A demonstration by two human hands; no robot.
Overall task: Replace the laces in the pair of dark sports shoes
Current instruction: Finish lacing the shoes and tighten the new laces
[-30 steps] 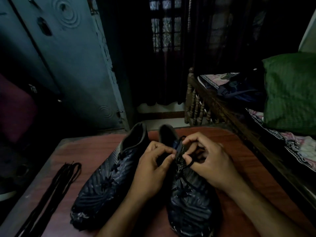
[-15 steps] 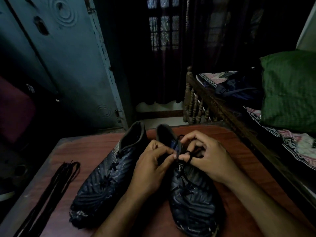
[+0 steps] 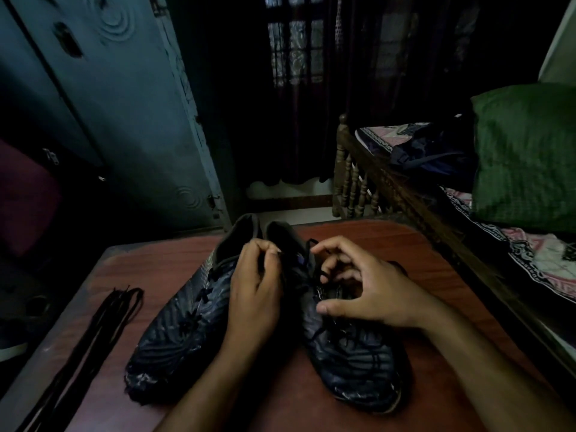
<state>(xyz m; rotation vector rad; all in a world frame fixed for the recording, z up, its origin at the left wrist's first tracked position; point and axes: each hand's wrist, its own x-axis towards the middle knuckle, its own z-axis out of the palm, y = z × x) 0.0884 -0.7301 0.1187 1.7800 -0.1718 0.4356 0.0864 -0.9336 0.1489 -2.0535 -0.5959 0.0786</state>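
Two dark sports shoes lie side by side on the reddish table (image 3: 389, 244), toes towards me. The left shoe (image 3: 184, 325) has its lace threaded and nothing touches it. My left hand (image 3: 255, 294) is curled at the top of the right shoe (image 3: 352, 353), thumb and forefinger pinching its upper edge by the top eyelets. My right hand (image 3: 364, 288) hovers over the same shoe's throat, its fingers hooked in the black lace (image 3: 311, 260), which stands up in a loose loop. The thumb points left. A bundle of spare black laces (image 3: 103, 332) lies at the table's left.
A wooden bed frame (image 3: 374, 173) runs along the table's right side, with a green pillow (image 3: 523, 157) and a dark bag (image 3: 430, 157) on it. A blue-grey metal cupboard (image 3: 118, 120) stands behind on the left. A curtained window is straight ahead.
My right hand has drawn back to the right and its fingers have spread, lifting the lace into a looser loop. My left hand has shifted slightly left along the shoe's top.
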